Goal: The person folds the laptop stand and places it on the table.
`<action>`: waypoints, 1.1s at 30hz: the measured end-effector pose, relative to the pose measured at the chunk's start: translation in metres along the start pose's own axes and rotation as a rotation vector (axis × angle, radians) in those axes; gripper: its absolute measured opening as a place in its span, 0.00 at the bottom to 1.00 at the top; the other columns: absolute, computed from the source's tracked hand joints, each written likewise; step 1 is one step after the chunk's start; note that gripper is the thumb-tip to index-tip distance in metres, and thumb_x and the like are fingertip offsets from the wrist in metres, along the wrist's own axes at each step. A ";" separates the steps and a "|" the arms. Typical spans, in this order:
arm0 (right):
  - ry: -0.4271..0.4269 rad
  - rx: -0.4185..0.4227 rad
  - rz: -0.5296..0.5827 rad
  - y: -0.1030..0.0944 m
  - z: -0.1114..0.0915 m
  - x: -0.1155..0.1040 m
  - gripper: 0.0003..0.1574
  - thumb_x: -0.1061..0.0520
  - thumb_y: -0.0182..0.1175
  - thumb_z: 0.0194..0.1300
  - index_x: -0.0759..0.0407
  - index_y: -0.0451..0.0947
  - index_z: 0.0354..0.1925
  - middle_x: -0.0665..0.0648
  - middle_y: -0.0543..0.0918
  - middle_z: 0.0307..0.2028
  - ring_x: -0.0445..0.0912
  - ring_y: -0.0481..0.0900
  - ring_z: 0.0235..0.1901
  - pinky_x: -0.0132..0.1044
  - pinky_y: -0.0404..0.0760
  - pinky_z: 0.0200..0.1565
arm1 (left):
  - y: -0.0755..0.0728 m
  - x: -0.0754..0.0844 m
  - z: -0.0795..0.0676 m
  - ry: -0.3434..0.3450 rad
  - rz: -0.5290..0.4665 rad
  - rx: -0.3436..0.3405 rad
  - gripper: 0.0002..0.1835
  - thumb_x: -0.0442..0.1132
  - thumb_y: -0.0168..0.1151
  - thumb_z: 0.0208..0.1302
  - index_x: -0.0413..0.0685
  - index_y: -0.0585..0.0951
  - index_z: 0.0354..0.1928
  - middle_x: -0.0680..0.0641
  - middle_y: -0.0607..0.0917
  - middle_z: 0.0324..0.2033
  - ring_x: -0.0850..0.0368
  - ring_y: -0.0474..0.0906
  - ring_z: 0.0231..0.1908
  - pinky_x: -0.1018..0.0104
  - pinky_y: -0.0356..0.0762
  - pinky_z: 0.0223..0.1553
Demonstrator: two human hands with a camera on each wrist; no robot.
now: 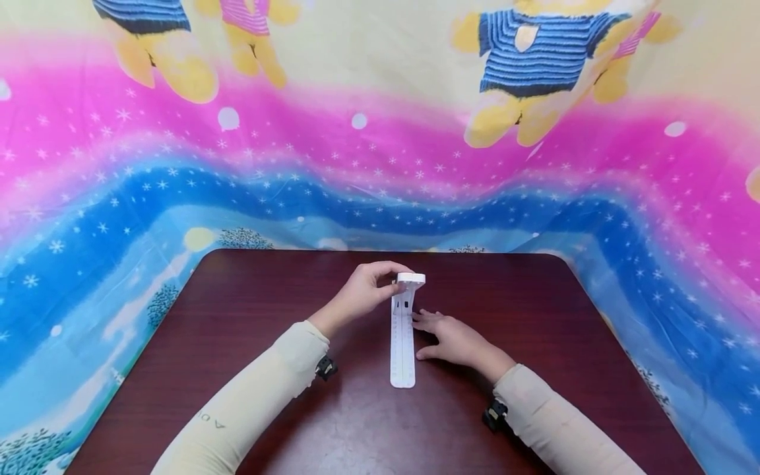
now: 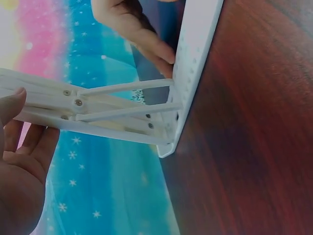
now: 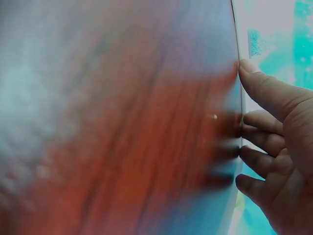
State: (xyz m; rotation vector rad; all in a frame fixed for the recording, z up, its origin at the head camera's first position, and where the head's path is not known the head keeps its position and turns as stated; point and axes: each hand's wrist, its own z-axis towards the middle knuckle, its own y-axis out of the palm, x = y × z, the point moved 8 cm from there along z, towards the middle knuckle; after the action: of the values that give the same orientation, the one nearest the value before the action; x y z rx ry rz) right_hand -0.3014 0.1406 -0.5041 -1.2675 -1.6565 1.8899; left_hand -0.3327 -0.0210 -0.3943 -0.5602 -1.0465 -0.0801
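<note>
A white folding stand (image 1: pixel 403 359) is on the table, its long flat base pointing toward me and its arm raised at the far end. In the left wrist view, two thin struts (image 2: pixel 129 112) link that arm to the base, which has a row of small notches. My left hand (image 1: pixel 363 290) pinches the top of the raised arm, thumb on one face and fingers on the other. My right hand (image 1: pixel 460 340) rests on the table to the right of the base, fingers spread and fingertips at its side. The right wrist view shows its fingertips (image 3: pixel 252 185) against the tabletop.
The stand and both hands are on a dark red-brown wooden table (image 1: pixel 249 303) with rounded far corners. Behind it hangs a cloth (image 1: pixel 356 158) printed with bears and snowflakes. A small black device (image 1: pixel 495 414) sits at each wrist.
</note>
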 end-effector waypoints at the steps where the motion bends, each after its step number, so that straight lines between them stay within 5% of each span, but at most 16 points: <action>1: 0.000 0.003 0.002 -0.001 0.001 0.001 0.44 0.42 0.73 0.62 0.56 0.74 0.70 0.56 0.70 0.73 0.56 0.61 0.76 0.59 0.59 0.75 | 0.000 -0.001 -0.001 -0.007 0.010 0.006 0.16 0.32 0.69 0.66 0.56 0.87 0.53 0.55 0.87 0.50 0.54 0.83 0.53 0.57 0.81 0.60; 9: 0.034 0.060 0.045 -0.011 0.004 0.011 0.35 0.44 0.72 0.64 0.51 0.79 0.67 0.55 0.73 0.72 0.54 0.67 0.74 0.57 0.67 0.72 | -0.009 -0.019 -0.008 -0.042 0.129 0.086 0.18 0.37 0.74 0.63 0.55 0.86 0.55 0.58 0.87 0.51 0.61 0.80 0.56 0.55 0.76 0.64; 16: 0.070 0.175 0.076 -0.025 0.012 0.023 0.31 0.46 0.73 0.64 0.54 0.82 0.62 0.57 0.73 0.71 0.55 0.71 0.71 0.55 0.74 0.67 | -0.016 -0.052 -0.014 -0.155 0.173 0.118 0.17 0.38 0.76 0.61 0.49 0.86 0.52 0.52 0.88 0.51 0.52 0.83 0.56 0.48 0.78 0.61; 23: 0.095 0.223 0.129 -0.031 0.028 0.032 0.22 0.49 0.74 0.63 0.51 0.86 0.54 0.59 0.71 0.72 0.56 0.68 0.72 0.55 0.72 0.68 | -0.004 -0.080 -0.011 -0.209 0.338 -0.025 0.11 0.41 0.77 0.60 0.51 0.87 0.44 0.47 0.84 0.59 0.51 0.77 0.64 0.54 0.71 0.68; 33: 0.074 0.196 0.175 -0.026 0.048 0.035 0.16 0.52 0.76 0.60 0.49 0.88 0.47 0.54 0.75 0.67 0.52 0.71 0.69 0.52 0.75 0.66 | 0.020 -0.103 -0.003 -0.243 0.519 -0.218 0.15 0.46 0.76 0.61 0.53 0.89 0.48 0.45 0.74 0.70 0.47 0.65 0.73 0.51 0.64 0.74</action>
State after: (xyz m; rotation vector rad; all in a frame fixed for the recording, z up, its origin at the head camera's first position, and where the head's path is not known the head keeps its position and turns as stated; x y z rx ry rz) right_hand -0.3659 0.1432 -0.4973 -1.4204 -1.3244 2.0212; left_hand -0.3762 -0.0259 -0.4899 -1.0436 -1.1036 0.3419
